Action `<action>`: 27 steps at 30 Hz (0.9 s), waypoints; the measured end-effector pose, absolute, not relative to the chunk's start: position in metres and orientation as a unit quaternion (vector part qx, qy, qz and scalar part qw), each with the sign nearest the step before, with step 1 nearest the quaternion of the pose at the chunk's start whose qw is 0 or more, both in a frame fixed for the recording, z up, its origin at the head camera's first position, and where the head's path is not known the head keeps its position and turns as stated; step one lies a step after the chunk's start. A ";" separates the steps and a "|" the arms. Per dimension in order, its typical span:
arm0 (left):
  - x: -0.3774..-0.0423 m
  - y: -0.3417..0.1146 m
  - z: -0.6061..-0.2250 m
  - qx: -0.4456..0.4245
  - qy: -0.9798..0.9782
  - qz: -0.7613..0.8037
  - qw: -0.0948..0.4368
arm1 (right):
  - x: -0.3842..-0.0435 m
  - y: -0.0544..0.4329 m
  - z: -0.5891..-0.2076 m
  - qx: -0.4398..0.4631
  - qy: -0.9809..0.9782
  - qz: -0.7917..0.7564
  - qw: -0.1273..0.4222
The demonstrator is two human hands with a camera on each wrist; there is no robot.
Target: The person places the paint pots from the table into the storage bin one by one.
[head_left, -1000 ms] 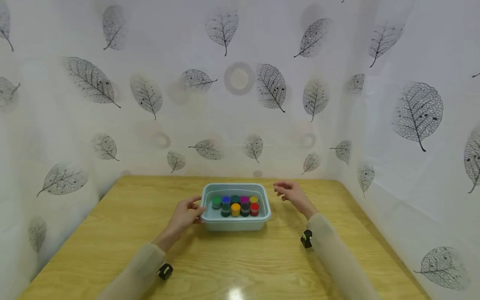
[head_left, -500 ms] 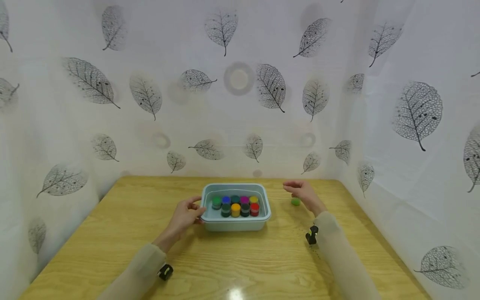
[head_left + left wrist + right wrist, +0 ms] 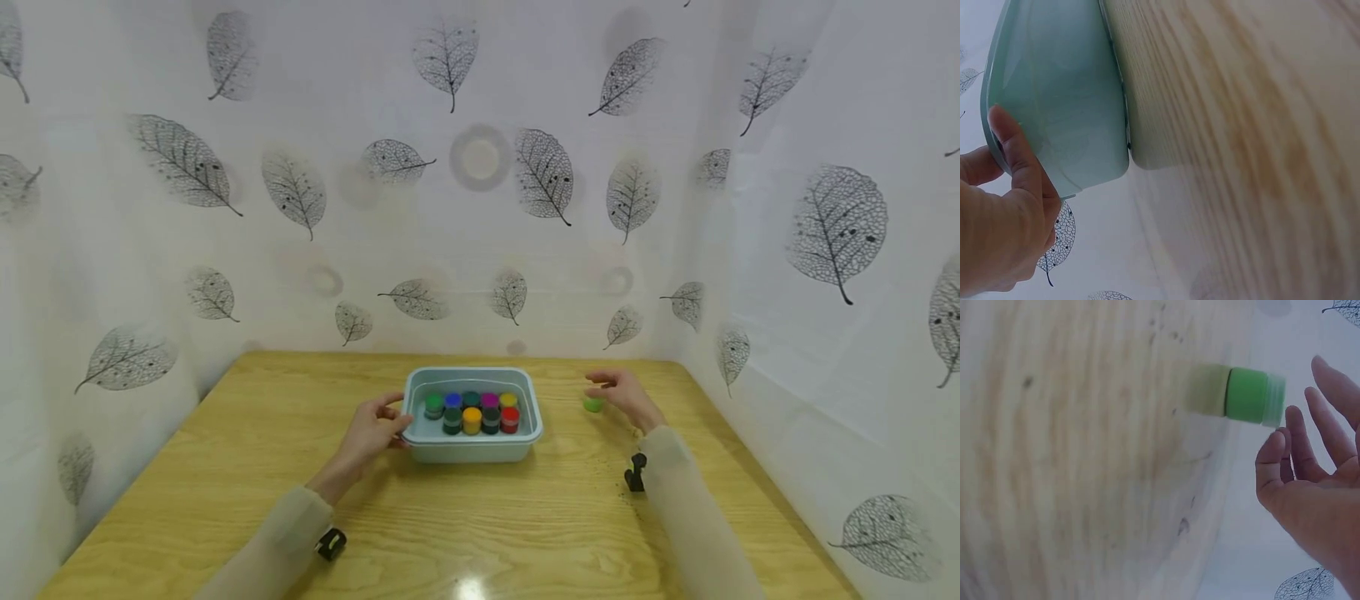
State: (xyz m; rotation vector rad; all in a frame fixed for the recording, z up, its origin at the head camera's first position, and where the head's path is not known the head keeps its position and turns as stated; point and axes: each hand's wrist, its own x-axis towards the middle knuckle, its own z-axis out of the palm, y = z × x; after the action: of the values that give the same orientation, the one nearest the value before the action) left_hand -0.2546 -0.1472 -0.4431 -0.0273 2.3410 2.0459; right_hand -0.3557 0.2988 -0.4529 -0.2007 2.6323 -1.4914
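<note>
A pale blue-green plastic basin (image 3: 472, 452) sits at the table's middle. In it stand several small paint jars in two rows, among them a red jar (image 3: 509, 420) and an orange jar (image 3: 471, 421). My left hand (image 3: 372, 429) pinches the basin's left rim; the left wrist view shows my fingers (image 3: 1019, 159) along its outer wall. To the right of the basin, a light green paint jar (image 3: 1247, 395) with a clear lid stands upright on the table. Beside and above it hovers my right hand (image 3: 626, 395), fingers loosely bent, apart from the jar and holding nothing.
The wood-grain table (image 3: 480, 517) meets a white leaf-patterned curtain (image 3: 480, 250) at the back and sides. Small dark specks dot the table near my right forearm. Each wrist carries a small black camera.
My right hand has moved right from beside the basin and come down slightly near the light green jar, which its fingers hid at first. My left hand and the basin stay put.
</note>
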 end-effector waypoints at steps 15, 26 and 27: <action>-0.254 -0.148 -0.444 -0.002 0.756 0.654 0.015 | -0.356 0.308 -0.461 -0.065 0.869 -0.474 0.124; -0.254 -0.149 -0.445 -0.003 0.756 0.654 0.010 | -0.356 0.307 -0.466 -0.041 0.878 -0.464 0.111; -0.254 -0.149 -0.445 -0.003 0.756 0.654 0.010 | -0.356 0.306 -0.466 -0.038 0.876 -0.467 0.113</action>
State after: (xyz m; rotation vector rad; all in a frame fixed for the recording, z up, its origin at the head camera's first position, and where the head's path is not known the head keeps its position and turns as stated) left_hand -0.2544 -0.1486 -0.4452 -0.0096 2.3609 2.0416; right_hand -0.3558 0.3063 -0.4657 -0.1117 2.5698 -1.3710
